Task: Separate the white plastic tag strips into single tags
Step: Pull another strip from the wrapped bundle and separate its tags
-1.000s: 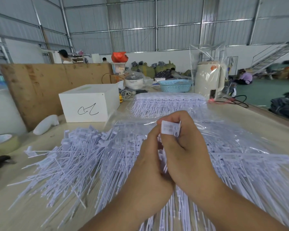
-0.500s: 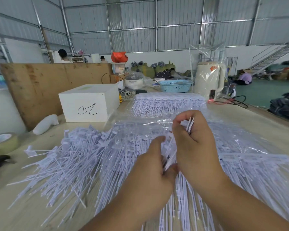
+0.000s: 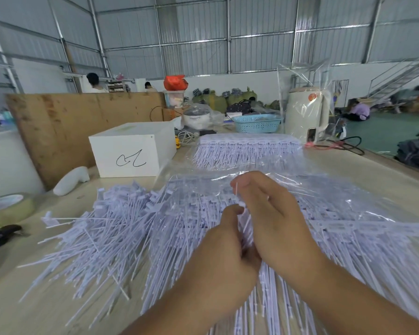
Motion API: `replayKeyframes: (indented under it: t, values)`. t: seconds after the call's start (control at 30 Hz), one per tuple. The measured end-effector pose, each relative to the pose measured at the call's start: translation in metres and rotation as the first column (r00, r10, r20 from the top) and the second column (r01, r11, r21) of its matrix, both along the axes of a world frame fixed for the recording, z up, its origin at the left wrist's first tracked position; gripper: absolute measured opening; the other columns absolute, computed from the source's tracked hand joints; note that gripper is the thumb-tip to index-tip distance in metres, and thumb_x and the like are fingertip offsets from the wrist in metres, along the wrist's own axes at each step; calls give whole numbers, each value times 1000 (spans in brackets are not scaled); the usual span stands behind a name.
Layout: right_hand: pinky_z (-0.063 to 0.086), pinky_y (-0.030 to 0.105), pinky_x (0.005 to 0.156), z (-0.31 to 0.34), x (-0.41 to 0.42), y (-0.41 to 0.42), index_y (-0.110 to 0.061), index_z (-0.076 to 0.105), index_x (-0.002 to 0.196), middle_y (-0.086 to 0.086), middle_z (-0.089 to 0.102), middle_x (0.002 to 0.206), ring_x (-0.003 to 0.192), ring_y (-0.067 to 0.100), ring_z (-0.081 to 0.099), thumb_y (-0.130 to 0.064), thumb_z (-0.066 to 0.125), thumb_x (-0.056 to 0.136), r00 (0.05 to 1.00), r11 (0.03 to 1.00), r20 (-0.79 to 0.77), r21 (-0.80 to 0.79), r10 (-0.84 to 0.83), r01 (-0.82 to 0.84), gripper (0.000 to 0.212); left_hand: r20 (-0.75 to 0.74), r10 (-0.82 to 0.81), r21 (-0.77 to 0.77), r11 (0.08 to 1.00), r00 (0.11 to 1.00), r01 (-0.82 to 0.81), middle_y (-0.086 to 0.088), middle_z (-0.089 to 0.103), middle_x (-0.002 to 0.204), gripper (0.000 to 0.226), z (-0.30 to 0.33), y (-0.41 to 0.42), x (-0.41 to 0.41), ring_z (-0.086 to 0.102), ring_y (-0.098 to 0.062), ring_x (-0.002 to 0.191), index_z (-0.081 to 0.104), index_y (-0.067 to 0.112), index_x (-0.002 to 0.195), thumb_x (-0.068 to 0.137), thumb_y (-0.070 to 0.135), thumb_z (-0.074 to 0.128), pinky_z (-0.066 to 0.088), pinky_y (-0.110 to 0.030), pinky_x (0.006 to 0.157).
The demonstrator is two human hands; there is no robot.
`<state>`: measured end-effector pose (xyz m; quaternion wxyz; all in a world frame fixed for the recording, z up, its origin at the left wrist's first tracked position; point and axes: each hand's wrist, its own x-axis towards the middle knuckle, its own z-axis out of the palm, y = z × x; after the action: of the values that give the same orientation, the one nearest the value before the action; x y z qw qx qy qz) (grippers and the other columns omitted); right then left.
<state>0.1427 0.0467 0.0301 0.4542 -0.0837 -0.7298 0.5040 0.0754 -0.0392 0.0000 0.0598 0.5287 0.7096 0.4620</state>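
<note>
Both hands meet over the middle of the table, above a clear plastic bag (image 3: 300, 189) spread over white tag strips. My left hand (image 3: 224, 257) grips a bundle of white tags whose thin tails (image 3: 269, 308) hang down toward me. My right hand (image 3: 266, 213) pinches a single thin white tag (image 3: 235, 192) between thumb and fingers, held upright just above the left hand. A wide heap of loose single tags (image 3: 102, 235) lies on the table to the left. A neat stack of joined tag strips (image 3: 247, 147) sits farther back.
A white box (image 3: 131, 153) with a scribble stands at the back left, a white bottle-shaped object (image 3: 70, 181) beside it. A tape roll (image 3: 7, 209) and a black tool (image 3: 0, 235) lie at the left edge. A blue basket (image 3: 257, 123) and a wrapped white kettle (image 3: 305, 117) stand behind.
My right hand has let the flat bunch of tag heads go and now pinches one thin tag, its other fingers loosened. The left hand has dropped slightly and stayed closed on the bundle.
</note>
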Motion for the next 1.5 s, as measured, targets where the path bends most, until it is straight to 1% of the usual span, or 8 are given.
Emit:
replayKeyframes:
  t: [0.1,0.23,0.47,0.6,0.87,1.17,1.37,1.5]
  values:
    - [41,4,65,-5,-2,1,-28,66,87,-10,65,85,72,-8,59,-35,57,91,999,999,14,-11,40,-40,13,59,-13,55,998,998,10,8,68,82,52,1,0,-2,65,-5,73,38,29,131,82,20,54,53,-31,66]
    - [38,3,84,-2,0,10,-41,49,127,-25,52,119,109,-13,51,-67,48,75,994,995,50,-18,96,-95,58,44,25,156,987,999,-32,23,67,78,56,9,-1,-11,62,3,60,25,49,136,94,27,56,47,-11,60]
    - [41,16,59,-8,4,22,-20,57,79,-3,52,69,62,7,51,-59,44,94,967,980,251,197,-53,2,44,472,197,294,884,859,-365,3,40,52,37,38,-25,-84,27,-11,39,51,40,72,96,12,56,22,-21,37]
    - [38,21,68,-12,0,27,-23,56,70,-10,51,73,74,1,49,-47,47,95,891,920,405,391,-206,35,35,608,110,277,899,787,-339,-3,53,56,18,50,-40,-96,39,-14,39,50,19,80,95,14,59,31,-23,35]
    - [28,26,108,-23,-6,27,-20,51,133,-4,40,140,131,18,29,-41,50,97,726,785,571,615,-382,-71,42,-8,558,-208,811,830,-547,6,42,40,31,25,-40,-128,38,-11,35,45,17,61,87,25,60,28,-25,48]
    - [25,36,113,-16,-1,24,-21,48,128,-5,33,142,134,22,25,-16,49,90,599,765,670,629,-440,-142,38,-312,677,-313,589,666,-745,-17,54,116,43,10,-34,-145,53,-39,106,54,19,105,84,56,54,47,-43,88]
    - [27,35,108,-14,2,27,-22,48,118,-8,31,138,129,21,26,-23,55,89,587,765,669,632,-456,-125,30,-276,736,17,647,619,-762,-16,46,130,103,10,-35,-136,43,-38,122,35,13,142,60,53,83,41,-53,99]
    - [10,35,118,-21,-3,34,-23,46,127,-7,16,157,144,16,4,-25,53,90,632,800,660,591,-406,-104,37,-418,620,188,774,664,-604,-16,57,111,53,9,-28,-145,52,-37,107,61,13,122,74,23,79,45,-47,91]
